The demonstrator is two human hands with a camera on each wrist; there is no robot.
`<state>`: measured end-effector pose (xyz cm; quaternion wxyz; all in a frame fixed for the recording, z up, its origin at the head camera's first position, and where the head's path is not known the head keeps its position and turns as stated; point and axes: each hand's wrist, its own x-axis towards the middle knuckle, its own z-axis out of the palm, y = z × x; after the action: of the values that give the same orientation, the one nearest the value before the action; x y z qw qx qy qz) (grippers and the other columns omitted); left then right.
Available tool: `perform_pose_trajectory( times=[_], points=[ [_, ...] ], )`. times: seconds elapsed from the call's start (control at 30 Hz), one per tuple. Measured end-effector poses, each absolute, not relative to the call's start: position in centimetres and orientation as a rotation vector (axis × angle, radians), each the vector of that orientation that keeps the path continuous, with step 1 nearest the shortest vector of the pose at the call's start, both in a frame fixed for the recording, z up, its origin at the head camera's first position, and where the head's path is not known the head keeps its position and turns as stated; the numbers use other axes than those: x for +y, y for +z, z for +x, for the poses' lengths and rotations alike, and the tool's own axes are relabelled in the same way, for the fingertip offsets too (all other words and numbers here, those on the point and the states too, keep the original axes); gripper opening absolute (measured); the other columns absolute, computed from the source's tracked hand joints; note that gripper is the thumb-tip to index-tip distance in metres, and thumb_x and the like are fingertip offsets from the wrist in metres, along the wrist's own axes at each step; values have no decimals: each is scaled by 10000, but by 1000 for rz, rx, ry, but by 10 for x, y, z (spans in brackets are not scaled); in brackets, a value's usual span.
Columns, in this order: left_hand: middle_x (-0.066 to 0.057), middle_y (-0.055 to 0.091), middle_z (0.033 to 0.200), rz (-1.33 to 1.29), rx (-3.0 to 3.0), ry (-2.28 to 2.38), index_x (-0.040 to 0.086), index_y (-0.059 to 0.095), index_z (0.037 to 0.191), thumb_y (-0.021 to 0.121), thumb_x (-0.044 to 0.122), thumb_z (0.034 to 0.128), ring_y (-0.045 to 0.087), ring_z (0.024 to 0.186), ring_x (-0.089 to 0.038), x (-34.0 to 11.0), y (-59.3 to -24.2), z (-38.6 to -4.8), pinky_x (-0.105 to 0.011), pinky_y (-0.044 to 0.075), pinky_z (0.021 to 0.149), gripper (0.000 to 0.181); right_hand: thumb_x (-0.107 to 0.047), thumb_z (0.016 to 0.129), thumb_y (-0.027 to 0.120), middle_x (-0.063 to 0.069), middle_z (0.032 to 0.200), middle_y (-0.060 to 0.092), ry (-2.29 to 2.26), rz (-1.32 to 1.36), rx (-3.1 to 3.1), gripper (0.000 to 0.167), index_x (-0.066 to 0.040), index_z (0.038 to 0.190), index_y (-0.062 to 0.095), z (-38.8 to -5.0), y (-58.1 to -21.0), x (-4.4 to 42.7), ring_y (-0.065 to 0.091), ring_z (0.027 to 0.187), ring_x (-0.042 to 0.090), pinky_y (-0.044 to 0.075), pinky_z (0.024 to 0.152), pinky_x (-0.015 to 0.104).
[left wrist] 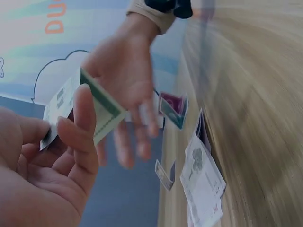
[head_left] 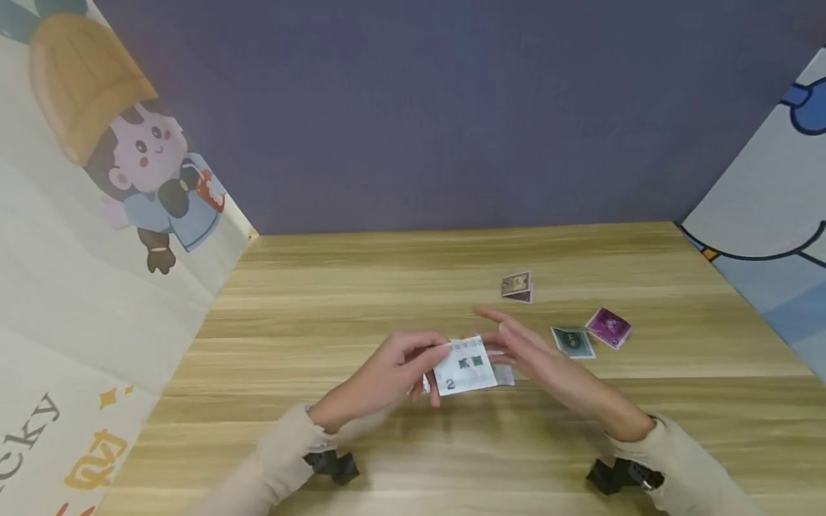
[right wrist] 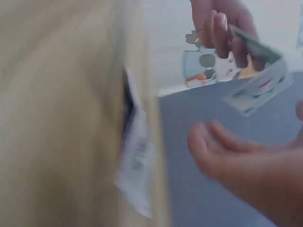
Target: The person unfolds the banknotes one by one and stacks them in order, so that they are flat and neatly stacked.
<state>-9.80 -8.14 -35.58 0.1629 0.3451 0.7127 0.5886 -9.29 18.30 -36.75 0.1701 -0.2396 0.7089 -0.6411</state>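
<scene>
My left hand (head_left: 387, 365) pinches a small folded paper banknote (head_left: 466, 367) between thumb and fingers, above the table. Its pale face carries a printed 2, and green print shows on the inside of the fold in the left wrist view. To its right is my right hand (head_left: 548, 362), fingers extended and apart from the note in both wrist views. Below the hands, a few pale folded notes (left wrist: 201, 172) lie on the table, mostly hidden in the head view. The right wrist view is blurred.
On the wooden table (head_left: 310, 301), a brown folded note (head_left: 518, 285) stands partly unfolded farther back. Right of my right hand, a teal note (head_left: 573, 342) touches or nearly touches a purple note (head_left: 609, 327). A dark panel (head_left: 452, 115) rises behind the table.
</scene>
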Motion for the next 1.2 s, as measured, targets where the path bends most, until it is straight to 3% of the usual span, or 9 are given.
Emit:
perform_pose_trajectory(
  times=[0.1, 0.2, 0.33, 0.47, 0.57, 0.77, 0.83, 1.03, 1.2],
  points=[
    [-76, 663, 755, 975, 2041, 1648, 36, 669, 1045, 473, 184, 1067, 586, 525, -401, -85, -359, -100, -294, 426, 379, 246, -245, 1109, 298, 234, 1362, 541, -1885, -596, 1692, 524, -46, 1576, 167, -100, -378, 186, 536, 1270, 324, 458, 1065, 405],
    [-77, 662, 734, 930, 2088, 1613, 38, 672, 1015, 483, 190, 1064, 584, 536, -431, -89, -363, -102, -273, 422, 384, 247, -148, 1063, 460, 166, 1217, 640, -1970, -550, 1656, 488, -17, 1513, 325, -103, -386, 186, 629, 1132, 274, 532, 969, 393],
    [-78, 668, 712, 844, 2131, 1594, 50, 679, 996, 535, 184, 1042, 590, 560, -480, -92, -367, -105, -207, 384, 394, 202, -63, 956, 636, 96, 1056, 699, -2047, -454, 1844, 296, -15, 1243, 583, -101, -388, 189, 684, 946, 225, 582, 839, 342],
    [-49, 694, 752, 773, 2147, 1588, 71, 695, 994, 651, 196, 979, 613, 571, -469, -90, -367, -108, -193, 395, 398, 133, -25, 903, 698, 62, 945, 707, -2060, -384, 2020, 131, -10, 1013, 627, -97, -387, 191, 676, 822, 190, 583, 753, 294],
    [-38, 696, 742, 746, 2193, 1575, 67, 704, 957, 709, 181, 935, 617, 547, -406, -87, -366, -109, -229, 441, 388, 116, -48, 887, 729, 25, 842, 679, -2021, -385, 2160, 155, 6, 975, 615, -94, -385, 190, 637, 720, 149, 556, 651, 258],
    [-53, 702, 725, 709, 2217, 1563, -3, 697, 911, 722, 103, 908, 627, 510, -337, -83, -367, -110, -290, 478, 369, 109, -126, 856, 784, -35, 592, 455, -1858, -461, 2461, 169, -55, 913, 642, -88, -383, 190, 370, 516, 81, 333, 429, 246],
    [-58, 703, 708, 692, 2203, 1554, -4, 694, 913, 713, 86, 912, 626, 497, -371, -82, -368, -110, -272, 458, 357, 92, -122, 859, 780, -40, 581, 451, -1834, -485, 2492, 153, -67, 894, 641, -86, -384, 191, 363, 509, 82, 328, 427, 256],
    [-62, 711, 730, 682, 2235, 1524, -19, 703, 907, 707, 56, 912, 632, 492, -312, -77, -370, -111, -431, 535, 417, 74, -143, 867, 779, -5, 604, 563, -1808, -484, 2509, 158, -63, 882, 643, -87, -394, 195, 411, 509, 69, 358, 435, 254],
    [-7, 673, 690, 648, 2327, 1460, 40, 716, 953, 717, 134, 921, 620, 542, -296, -80, -367, -120, -307, 518, 426, 99, -191, 902, 749, 38, 630, 577, -1777, -440, 2519, 199, -48, 1023, 684, -96, -396, 199, 494, 503, 191, 436, 450, 285]
  ],
)
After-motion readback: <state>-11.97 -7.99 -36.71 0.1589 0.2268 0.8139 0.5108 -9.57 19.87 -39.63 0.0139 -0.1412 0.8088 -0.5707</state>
